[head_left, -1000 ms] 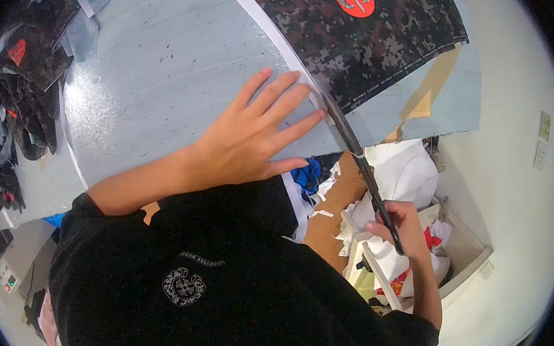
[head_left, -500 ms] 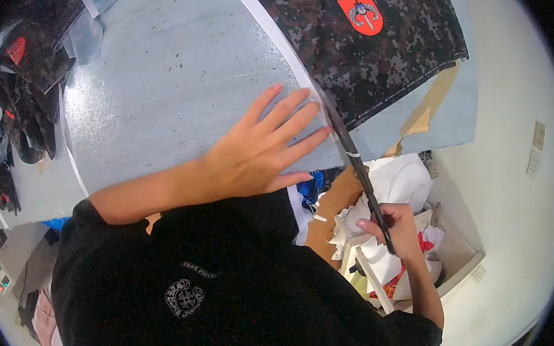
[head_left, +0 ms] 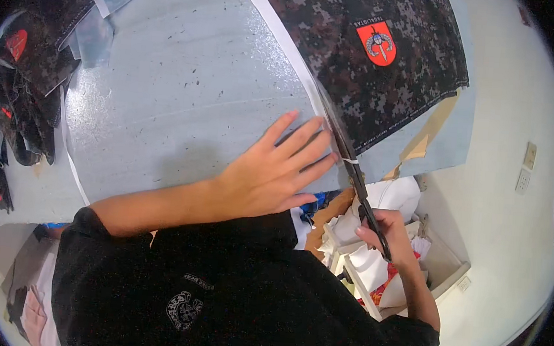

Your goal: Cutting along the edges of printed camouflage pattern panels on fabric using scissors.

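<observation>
A dark camouflage-print fabric piece [head_left: 338, 54] with a red shield emblem lies on the table at the upper right. A white strip [head_left: 278, 30] runs along its left edge. My left hand [head_left: 274, 173] is palm down with fingers spread, fingertips on the strip near the fabric's lower corner. My right hand [head_left: 394, 237] is closed round the handles of long dark scissors [head_left: 358, 183]. Their blades point up and away along the line between strip and fabric; the tips are hard to make out.
The grey-blue table [head_left: 159, 105] bears crumpled camouflage pieces [head_left: 33, 82] at the left and brown tape [head_left: 426, 136] near its right edge. Below that edge stands a pale bin [head_left: 442, 270] with white and red cloth. A white wall [head_left: 517, 94] rises at the right.
The whole scene has shifted a little down and right in the picture. Against the fabric, the scissors sit slightly farther forward along its edge. My left hand stays spread on the strip.
</observation>
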Action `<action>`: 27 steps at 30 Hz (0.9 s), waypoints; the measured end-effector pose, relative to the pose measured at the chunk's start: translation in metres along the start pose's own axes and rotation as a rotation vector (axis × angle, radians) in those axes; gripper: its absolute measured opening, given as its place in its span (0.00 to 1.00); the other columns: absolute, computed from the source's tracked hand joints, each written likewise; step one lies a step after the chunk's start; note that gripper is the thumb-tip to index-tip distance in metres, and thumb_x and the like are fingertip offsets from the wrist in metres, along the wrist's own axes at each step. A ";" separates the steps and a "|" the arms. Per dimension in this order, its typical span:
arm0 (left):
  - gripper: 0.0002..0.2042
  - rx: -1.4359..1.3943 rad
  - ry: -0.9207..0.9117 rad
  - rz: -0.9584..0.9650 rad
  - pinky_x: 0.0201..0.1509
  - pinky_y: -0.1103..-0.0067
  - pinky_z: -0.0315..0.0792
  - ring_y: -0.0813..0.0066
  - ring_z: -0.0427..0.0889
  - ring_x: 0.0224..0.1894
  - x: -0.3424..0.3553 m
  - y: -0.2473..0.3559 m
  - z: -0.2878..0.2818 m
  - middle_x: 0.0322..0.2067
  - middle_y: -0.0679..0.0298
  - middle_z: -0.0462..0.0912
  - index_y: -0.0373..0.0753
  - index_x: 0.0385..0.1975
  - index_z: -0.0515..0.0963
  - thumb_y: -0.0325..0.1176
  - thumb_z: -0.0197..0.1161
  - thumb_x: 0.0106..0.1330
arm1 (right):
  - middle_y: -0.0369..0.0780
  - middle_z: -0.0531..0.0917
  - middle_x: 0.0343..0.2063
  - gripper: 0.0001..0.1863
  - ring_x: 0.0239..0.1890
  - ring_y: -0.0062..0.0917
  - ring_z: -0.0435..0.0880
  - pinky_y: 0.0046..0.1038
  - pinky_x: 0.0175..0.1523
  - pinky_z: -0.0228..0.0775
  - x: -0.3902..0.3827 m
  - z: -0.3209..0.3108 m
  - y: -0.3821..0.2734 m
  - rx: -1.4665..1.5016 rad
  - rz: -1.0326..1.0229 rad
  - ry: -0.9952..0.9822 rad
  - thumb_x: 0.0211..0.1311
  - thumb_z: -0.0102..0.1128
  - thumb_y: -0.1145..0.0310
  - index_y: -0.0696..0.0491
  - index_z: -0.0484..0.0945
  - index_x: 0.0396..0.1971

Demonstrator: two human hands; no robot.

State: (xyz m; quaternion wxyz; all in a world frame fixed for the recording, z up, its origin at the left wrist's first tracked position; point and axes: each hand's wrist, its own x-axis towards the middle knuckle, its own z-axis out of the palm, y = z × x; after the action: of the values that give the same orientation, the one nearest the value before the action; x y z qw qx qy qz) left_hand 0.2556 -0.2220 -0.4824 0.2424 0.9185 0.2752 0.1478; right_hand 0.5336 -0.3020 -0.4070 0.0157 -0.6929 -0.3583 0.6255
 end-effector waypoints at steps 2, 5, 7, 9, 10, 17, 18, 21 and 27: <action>0.33 0.009 0.004 0.001 0.72 0.52 0.52 0.52 0.60 0.70 0.000 -0.002 -0.002 0.64 0.52 0.66 0.43 0.61 0.70 0.53 0.66 0.58 | 0.26 0.68 0.15 0.19 0.21 0.09 0.63 0.18 0.25 0.51 0.005 -0.002 -0.002 0.070 -0.096 -0.048 0.55 0.75 0.65 0.55 0.73 0.15; 0.32 0.015 -0.005 -0.002 0.72 0.52 0.53 0.52 0.60 0.70 0.000 -0.006 -0.005 0.63 0.53 0.66 0.42 0.61 0.70 0.54 0.64 0.59 | 0.26 0.68 0.14 0.19 0.21 0.09 0.63 0.18 0.26 0.50 0.015 0.000 -0.024 0.007 -0.053 -0.033 0.55 0.75 0.64 0.55 0.73 0.16; 0.32 0.010 0.003 0.006 0.72 0.52 0.52 0.52 0.60 0.70 0.000 -0.008 -0.006 0.63 0.53 0.66 0.42 0.60 0.71 0.54 0.64 0.59 | 0.26 0.69 0.14 0.18 0.21 0.09 0.63 0.18 0.26 0.50 0.018 0.001 -0.030 -0.024 -0.033 -0.025 0.56 0.75 0.64 0.55 0.73 0.17; 0.32 -0.002 0.013 0.015 0.71 0.52 0.52 0.52 0.60 0.70 -0.001 -0.011 -0.008 0.63 0.52 0.66 0.42 0.60 0.71 0.54 0.64 0.59 | 0.26 0.69 0.14 0.18 0.20 0.09 0.63 0.18 0.25 0.51 0.019 0.002 -0.028 -0.031 -0.015 -0.020 0.56 0.74 0.64 0.54 0.74 0.17; 0.32 0.001 0.016 0.015 0.71 0.52 0.52 0.52 0.60 0.70 -0.002 -0.012 -0.010 0.63 0.52 0.66 0.42 0.60 0.71 0.54 0.64 0.59 | 0.26 0.70 0.14 0.17 0.19 0.08 0.63 0.18 0.25 0.51 0.020 0.004 -0.030 -0.034 -0.006 -0.018 0.56 0.74 0.63 0.54 0.75 0.18; 0.30 0.001 0.014 0.021 0.72 0.52 0.52 0.53 0.59 0.70 -0.007 -0.015 -0.019 0.63 0.53 0.66 0.41 0.58 0.72 0.54 0.63 0.61 | 0.28 0.72 0.12 0.17 0.15 0.10 0.66 0.19 0.21 0.55 0.031 0.013 -0.076 0.060 -0.050 -0.039 0.57 0.73 0.61 0.54 0.76 0.18; 0.30 0.009 0.015 0.021 0.72 0.52 0.52 0.53 0.59 0.70 -0.008 -0.016 -0.021 0.63 0.53 0.66 0.41 0.58 0.72 0.54 0.63 0.61 | 0.29 0.72 0.12 0.17 0.15 0.10 0.67 0.19 0.21 0.56 0.032 0.015 -0.085 0.056 -0.006 -0.040 0.57 0.73 0.61 0.54 0.76 0.18; 0.30 0.015 0.027 0.028 0.72 0.52 0.51 0.53 0.59 0.70 -0.009 -0.020 -0.027 0.62 0.54 0.67 0.41 0.58 0.73 0.54 0.62 0.61 | 0.29 0.73 0.13 0.17 0.16 0.10 0.69 0.18 0.22 0.57 0.030 0.016 -0.099 0.008 0.004 -0.047 0.57 0.73 0.61 0.53 0.76 0.19; 0.29 0.017 0.038 0.030 0.72 0.53 0.51 0.53 0.60 0.69 -0.007 -0.021 -0.039 0.61 0.54 0.67 0.41 0.57 0.73 0.54 0.62 0.61 | 0.31 0.75 0.13 0.14 0.18 0.13 0.72 0.18 0.25 0.60 0.034 0.014 -0.125 0.031 -0.073 -0.122 0.63 0.65 0.63 0.54 0.75 0.22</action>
State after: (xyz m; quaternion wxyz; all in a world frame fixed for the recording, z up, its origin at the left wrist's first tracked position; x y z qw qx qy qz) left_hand 0.2251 -0.1959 -0.4616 0.2274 0.9216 0.2670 0.1664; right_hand 0.4604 -0.1978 -0.3801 0.0273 -0.6397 -0.3741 0.6709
